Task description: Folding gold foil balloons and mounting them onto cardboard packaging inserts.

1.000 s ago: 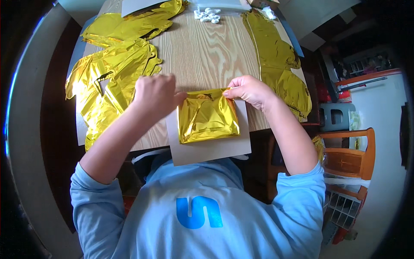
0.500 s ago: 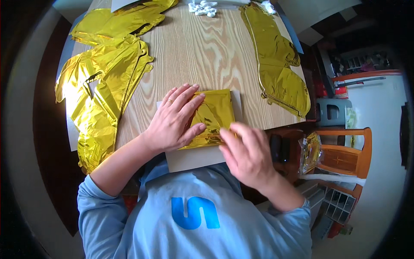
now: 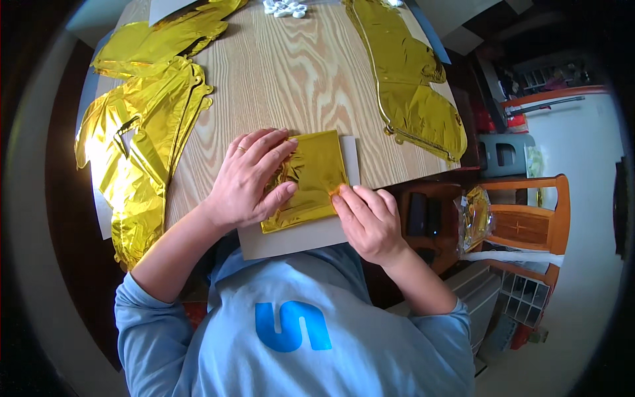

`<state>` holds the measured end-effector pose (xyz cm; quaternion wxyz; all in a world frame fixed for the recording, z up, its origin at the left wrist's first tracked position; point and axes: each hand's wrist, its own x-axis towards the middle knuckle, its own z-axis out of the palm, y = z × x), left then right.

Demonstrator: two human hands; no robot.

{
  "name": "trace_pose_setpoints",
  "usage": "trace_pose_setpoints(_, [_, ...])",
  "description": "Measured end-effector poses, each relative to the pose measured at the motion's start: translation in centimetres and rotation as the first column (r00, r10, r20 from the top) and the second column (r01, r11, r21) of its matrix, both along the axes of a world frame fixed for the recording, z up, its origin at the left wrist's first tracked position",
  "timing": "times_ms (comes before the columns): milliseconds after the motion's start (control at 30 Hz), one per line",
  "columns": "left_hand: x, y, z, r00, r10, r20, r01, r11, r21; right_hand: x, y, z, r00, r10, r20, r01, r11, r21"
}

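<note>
A flat gold foil balloon (image 3: 312, 169), folded into a neat rectangle, lies on a pale card (image 3: 291, 246) at the front edge of the wooden table. My left hand (image 3: 248, 177) rests spread over its left side, fingers stretched out and thumb apart. At the right edge of the foil, my right hand (image 3: 370, 223) pinches it between thumb and fingertips, puckering the surface there. The card sticks out from under the foil toward me and along the right.
Flat gold foil balloons (image 3: 142, 149) lie along the table's left side, and another foil balloon (image 3: 413, 83) along the right. A small white clump (image 3: 284, 8) sits at the far edge. Right of the table stand a wooden chair (image 3: 562, 218) bearing a clear bag (image 3: 476, 215), and a grey stool (image 3: 493, 142).
My right hand has come down from a blurred motion over the foil and now grips its right edge. The foil looks smoother on the right; the whole view has shifted slightly.
</note>
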<state>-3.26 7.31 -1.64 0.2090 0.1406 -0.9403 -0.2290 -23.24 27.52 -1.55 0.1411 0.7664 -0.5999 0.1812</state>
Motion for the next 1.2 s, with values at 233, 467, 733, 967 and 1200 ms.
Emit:
trace_pose_setpoints(233, [-0.2, 0.6, 0.2, 0.995, 0.037, 0.090, -0.033, 0.999, -0.040, 0.2, 1.0, 0.6, 0.932, -0.051, 0.360, 0.083, 0.994, -0.072])
trace_pose_setpoints(467, [-0.4, 0.7, 0.5, 0.998, 0.036, 0.053, -0.036, 0.999, 0.016, -0.3, 2.1, -1.4, 0.086, -0.595, 0.799, 0.166, 0.799, 0.578])
trace_pose_setpoints(733, [-1.3, -1.6, 3.3, 0.981, -0.034, 0.189, -0.002, 0.982, 0.190, 1.1, 1.0, -2.2, -0.008, -0.558, 0.830, -0.033, 0.830, 0.557])
trace_pose_setpoints(967, [-4.3, -4.5, 4.4, 0.942, -0.102, 0.318, -0.046, 0.903, 0.428, 1.3, 1.4, -3.0, -0.141, -0.499, 0.855, -0.109, 0.866, 0.487])
trace_pose_setpoints(1200, [-4.7, -5.0, 3.5, 0.920, -0.148, 0.362, -0.105, 0.798, 0.594, 1.9, 1.4, -2.5, -0.226, -0.425, 0.877, -0.097, 0.905, 0.414])
